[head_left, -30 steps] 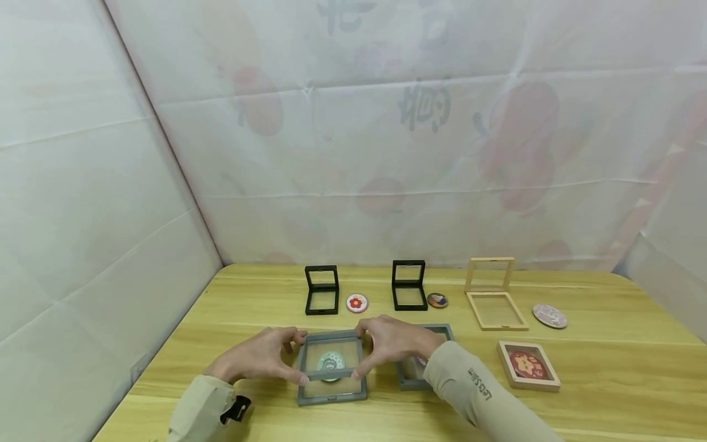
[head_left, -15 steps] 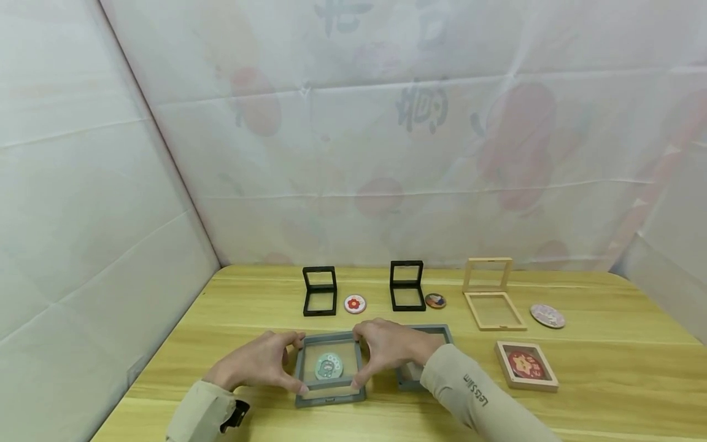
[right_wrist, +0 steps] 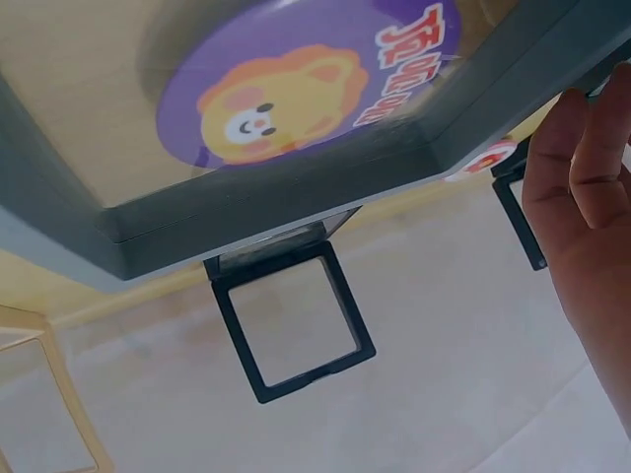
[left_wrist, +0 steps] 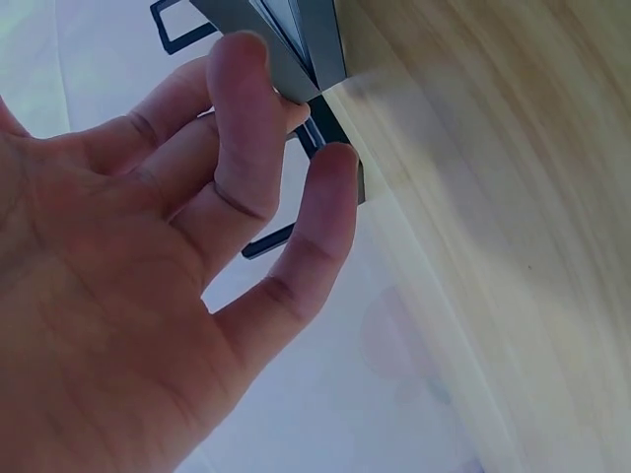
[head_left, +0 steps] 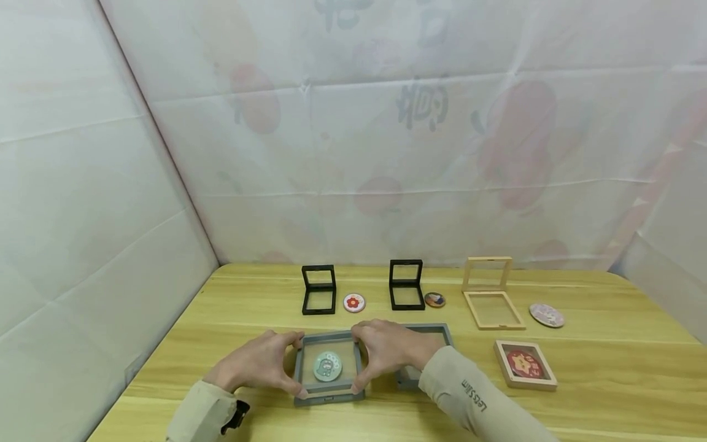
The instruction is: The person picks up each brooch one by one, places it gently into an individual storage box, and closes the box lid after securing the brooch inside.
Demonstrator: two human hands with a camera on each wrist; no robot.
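Note:
A grey square display frame (head_left: 329, 399) lies on the table at front centre, a round green badge (head_left: 328, 366) inside it. Its hinged clear lid (head_left: 347, 362) slants low over the base, leaving a narrow gap at the near edge. My left hand (head_left: 259, 362) grips the lid's left side, thumb at the near corner and index finger at the far one. On the right side, my right hand (head_left: 389, 348) holds the lid the same way. In the left wrist view, the left hand's (left_wrist: 187, 227) other fingers are loosely bent beside the grey frame edge (left_wrist: 320, 44).
Under my right forearm lies another grey frame (head_left: 448, 334) with a purple lion badge (right_wrist: 296, 89). Behind stand two opened black frames (head_left: 319, 287) (head_left: 406, 284), a flower badge (head_left: 354, 302) and a dark badge (head_left: 435, 299). Rightward are an opened beige frame (head_left: 494, 310), a pale badge (head_left: 547, 315) and a beige frame with red badge (head_left: 526, 364).
The lid's near edge has swung down toward the base, held in both hands. The green badge now shows whole through the clear lid. Other things stay put.

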